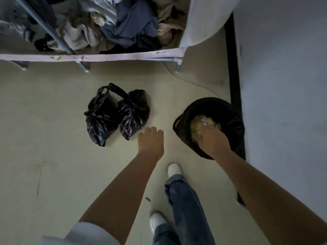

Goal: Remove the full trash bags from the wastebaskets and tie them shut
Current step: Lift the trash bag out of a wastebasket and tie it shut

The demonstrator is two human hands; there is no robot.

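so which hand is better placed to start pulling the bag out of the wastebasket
Right. The right hand is already down inside the wastebasket, on the yellowish trash. The left hand hovers beside it, near two tied bags.

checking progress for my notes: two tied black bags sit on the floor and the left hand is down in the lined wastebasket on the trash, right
Not quite: it is the right hand that is down in the lined wastebasket on the trash. The left hand hangs over the floor near the two tied black bags, holding nothing. The head view shows this; the rest of your note stands.
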